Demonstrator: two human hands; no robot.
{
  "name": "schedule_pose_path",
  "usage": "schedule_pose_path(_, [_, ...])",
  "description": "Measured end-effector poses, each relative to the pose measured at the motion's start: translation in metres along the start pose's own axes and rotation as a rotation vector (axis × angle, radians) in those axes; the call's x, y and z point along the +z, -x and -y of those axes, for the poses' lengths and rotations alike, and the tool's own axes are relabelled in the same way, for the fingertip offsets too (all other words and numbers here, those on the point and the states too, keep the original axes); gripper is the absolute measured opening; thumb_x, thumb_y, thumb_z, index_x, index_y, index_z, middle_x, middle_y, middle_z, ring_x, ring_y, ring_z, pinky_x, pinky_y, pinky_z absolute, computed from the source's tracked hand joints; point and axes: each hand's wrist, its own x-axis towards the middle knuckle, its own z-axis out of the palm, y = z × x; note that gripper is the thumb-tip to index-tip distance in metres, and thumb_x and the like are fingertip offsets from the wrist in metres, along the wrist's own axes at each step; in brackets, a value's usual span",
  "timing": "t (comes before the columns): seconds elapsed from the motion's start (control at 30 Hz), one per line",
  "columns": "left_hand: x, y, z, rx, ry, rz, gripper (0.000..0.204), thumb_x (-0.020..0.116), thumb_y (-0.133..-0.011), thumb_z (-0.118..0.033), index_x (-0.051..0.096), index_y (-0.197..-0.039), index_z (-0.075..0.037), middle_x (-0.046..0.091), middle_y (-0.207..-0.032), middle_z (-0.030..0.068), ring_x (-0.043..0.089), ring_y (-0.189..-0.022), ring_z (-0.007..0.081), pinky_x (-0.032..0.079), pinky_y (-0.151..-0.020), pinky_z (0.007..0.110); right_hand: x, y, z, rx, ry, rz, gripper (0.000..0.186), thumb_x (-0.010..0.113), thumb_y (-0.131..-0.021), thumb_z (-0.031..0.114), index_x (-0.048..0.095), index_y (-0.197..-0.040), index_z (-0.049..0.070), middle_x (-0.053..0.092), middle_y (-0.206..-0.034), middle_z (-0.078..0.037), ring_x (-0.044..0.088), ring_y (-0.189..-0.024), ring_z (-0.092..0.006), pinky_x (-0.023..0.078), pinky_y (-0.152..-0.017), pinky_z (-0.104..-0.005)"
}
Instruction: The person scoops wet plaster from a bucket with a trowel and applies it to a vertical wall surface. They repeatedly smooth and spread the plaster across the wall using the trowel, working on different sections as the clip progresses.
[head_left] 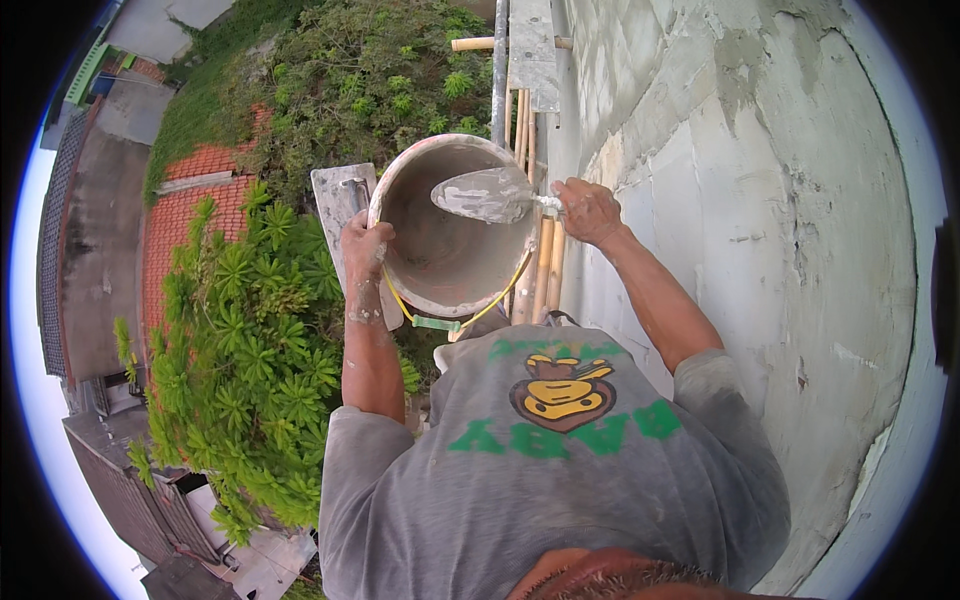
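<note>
My left hand (368, 240) is closed on the left rim of a mortar-smeared bucket (440, 270); a flat plastering float (332, 195) lies alongside that hand, outside the bucket, and whether my fingers also grip it is unclear. The bucket has grey residue inside and a yellow wire handle with a green grip (436, 323) hanging down. My right hand (583, 208) grips the handle of a pointed trowel (470, 196), whose mortar-coated blade is over the bucket opening. Both forearms reach up from my grey-shirted body.
A grey plastered wall (760, 250) runs along the right. Bamboo poles (548, 270), a metal pipe (498, 70) and a spattered board (532, 60) form a narrow scaffold beside it. To the left, far below, are trees (240, 380), red tiled roofs (195, 220) and other buildings (110, 230).
</note>
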Motion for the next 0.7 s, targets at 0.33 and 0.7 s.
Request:
schedule_pose_path(0.33, [0.006,0.065,0.034,-0.05,-0.09,0.064,0.024,0.066,-0.058,-0.007,0.069,-0.079,0.003,0.062,-0.077,0.0071,0.058,-0.082,0.022,0.044,-0.088,0.033,0.058,0.037,-0.017,-0.036,0.067,0.062,0.027,0.061,-0.079,0.009,0.059,-0.106,0.01,0.063,-0.088,-0.013,0.067,-0.082,-0.0335,0.055,-0.071,-0.0461])
schedule_pose_path(0.7, [-0.013,0.08,0.028,-0.057,-0.212,-0.005,0.034,0.066,-0.059,-0.01,0.07,-0.09,0.004,0.069,-0.092,0.0137,0.06,-0.097,0.0252,0.031,-0.108,0.031,0.072,0.055,-0.028,0.256,0.036,0.235,0.029,0.062,-0.08,0.01,0.054,-0.108,0.008,0.064,-0.094,-0.016,0.068,-0.089,-0.0338,0.056,-0.074,-0.0467])
